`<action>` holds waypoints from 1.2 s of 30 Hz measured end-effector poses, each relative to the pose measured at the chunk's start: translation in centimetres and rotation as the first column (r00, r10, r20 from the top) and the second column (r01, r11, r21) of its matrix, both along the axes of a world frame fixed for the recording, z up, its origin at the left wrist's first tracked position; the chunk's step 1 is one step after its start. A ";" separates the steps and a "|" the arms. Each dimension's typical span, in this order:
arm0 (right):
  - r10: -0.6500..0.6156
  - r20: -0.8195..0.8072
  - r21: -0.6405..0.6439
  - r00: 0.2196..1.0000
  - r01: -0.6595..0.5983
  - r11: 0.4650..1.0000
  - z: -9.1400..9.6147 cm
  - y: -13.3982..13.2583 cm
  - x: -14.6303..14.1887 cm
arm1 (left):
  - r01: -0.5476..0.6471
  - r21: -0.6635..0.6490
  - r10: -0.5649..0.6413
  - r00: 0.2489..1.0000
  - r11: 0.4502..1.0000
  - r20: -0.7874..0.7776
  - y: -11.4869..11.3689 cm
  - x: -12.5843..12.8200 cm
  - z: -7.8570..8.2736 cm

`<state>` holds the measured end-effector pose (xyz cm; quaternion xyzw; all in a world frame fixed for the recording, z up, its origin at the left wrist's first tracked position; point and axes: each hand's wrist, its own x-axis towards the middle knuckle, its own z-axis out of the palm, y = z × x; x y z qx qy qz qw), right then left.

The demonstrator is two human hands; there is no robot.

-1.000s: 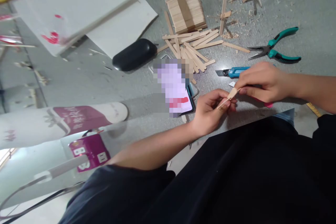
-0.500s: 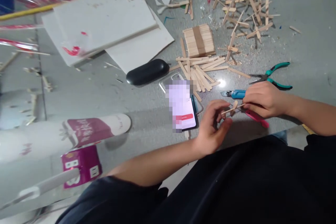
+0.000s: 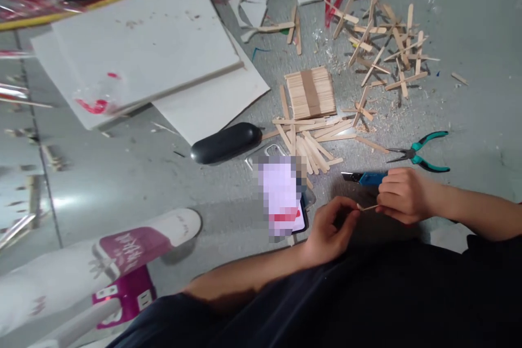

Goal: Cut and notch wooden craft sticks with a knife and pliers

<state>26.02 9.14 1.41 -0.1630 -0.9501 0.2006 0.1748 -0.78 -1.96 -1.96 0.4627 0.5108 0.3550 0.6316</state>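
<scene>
While 1 stick (image 3: 370, 207) was pinched by left hand (image 3: 331, 229) and right hand (image 3: 402, 196), seemingly joined crosses (image 3: 403, 84) were logged far right; a bundle (image 3: 322, 88) was judged unopened.

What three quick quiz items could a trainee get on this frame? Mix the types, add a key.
1. Multiple choice. What spans from the fingertips of the left hand to those of the right hand?
a) the phone
b) a thin wooden piece
c) the black case

2. True or false. The green-handled pliers lie with their jaws apart.

3. Fill in. The blade of the blue cutter, partly hidden by the right hand, points toward the person's ____ side.

Key: 1. b; 2. true; 3. left
</scene>
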 end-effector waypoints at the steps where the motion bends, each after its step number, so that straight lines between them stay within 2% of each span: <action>1: 0.002 0.000 0.004 1.000 -0.002 1.000 -0.3 -0.1 -0.1 | -0.002 0.002 0.002 1.000 1.000 0.000 0.2 -0.1 -0.1; 9: 0.033 0.058 -0.006 0.998 -0.032 0.999 -1.7 0.9 -0.4 | -0.124 0.050 0.122 0.991 0.991 0.047 0.6 1.3 -0.6; 13: 0.081 0.096 -0.054 0.992 -0.076 0.996 -1.6 2.0 0.3 | -0.209 0.101 0.202 0.976 0.973 0.076 0.7 2.1 -0.9; 17: 0.058 0.102 -0.129 0.993 -0.045 0.991 -1.8 3.5 1.4 | -0.209 0.172 0.204 0.978 0.963 0.044 1.7 2.4 -1.4; 20: -0.110 0.071 -0.168 0.991 0.120 0.978 -2.2 5.0 2.0 | -0.138 0.198 0.140 0.990 0.970 0.001 2.5 2.5 -1.7; 23: -0.369 0.018 -0.181 0.929 0.366 0.913 -2.6 6.1 2.0 | -0.076 0.204 0.079 0.997 0.976 -0.004 3.0 2.7 -2.0; 26: -0.489 -0.024 -0.196 0.872 0.476 0.858 -3.0 6.3 1.7 | -0.043 0.202 0.038 0.999 0.978 0.027 3.2 2.9 -2.5; 28: -0.496 -0.040 -0.200 0.868 0.479 0.855 -3.2 6.1 1.5 | -0.044 0.201 0.034 0.998 0.979 0.051 3.2 2.9 -2.7; 31: -0.452 -0.066 -0.195 0.890 0.433 0.880 -3.4 5.5 1.3 | -0.058 0.192 0.040 0.995 0.980 0.093 3.1 2.8 -2.8; 36: -0.270 -0.118 -0.190 0.956 0.245 0.951 -3.5 4.9 1.4 | -0.104 0.162 0.076 0.982 0.981 0.170 3.0 2.5 -3.1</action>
